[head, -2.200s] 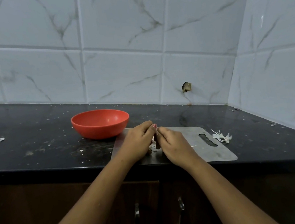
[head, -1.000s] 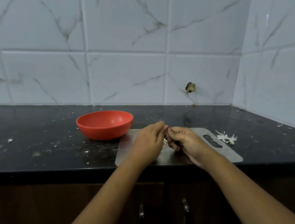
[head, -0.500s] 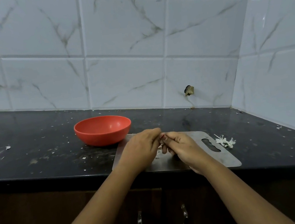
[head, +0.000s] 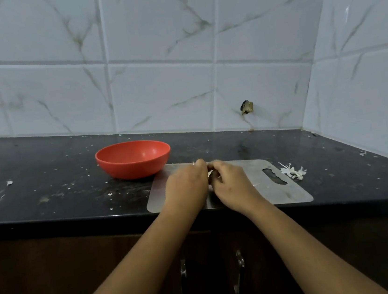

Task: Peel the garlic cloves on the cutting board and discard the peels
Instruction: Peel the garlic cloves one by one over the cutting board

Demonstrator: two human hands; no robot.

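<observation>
Black countertop under pale veined tiles carries a steel cutting board. Over it the left hand and right hand meet, fingers curled, pinching a garlic clove between them. A red bowl sits at the board's ten o'clock and a heap of peels at three o'clock.

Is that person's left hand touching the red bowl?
Apart. The head view shows a strip of bare cutting board between the left hand and the red bowl. It and the right hand pinch a garlic clove.
</observation>
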